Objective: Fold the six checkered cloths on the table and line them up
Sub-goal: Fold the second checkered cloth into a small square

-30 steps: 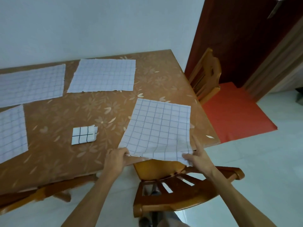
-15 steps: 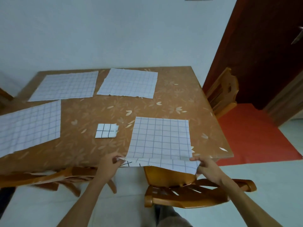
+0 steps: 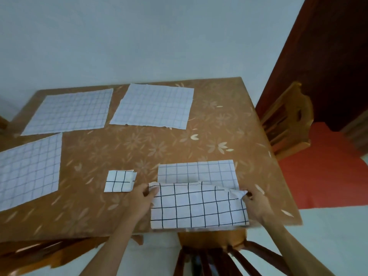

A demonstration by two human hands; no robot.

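Table: brown top with a flower pattern; five checkered cloths lie on it in view.
Held cloth: at the near edge, right of the middle. Its near half is turned over the rest, dark-gridded side up; the paler far half lies flat beyond the raised edge.
Left hand: thumb and fingers pinch the left corner of the turned-over edge.
Right hand: pinches the right corner of the same edge, where the fabric crumples.
Hands together: well apart, one at each end of the held cloth.
Folded cloth: a small square packet lying flat, just beside the left hand and apart from the held cloth.
Left cloth: spread flat at the table's left, running out of view.
Back-left cloth: spread flat near the wall.
Back-middle cloth: spread flat beside it, a gap between them.
Near chair: wooden, below the held cloth at the table's near edge.
Right chair: wooden, at the table's right side.
Red mat: on the floor beside the right chair.
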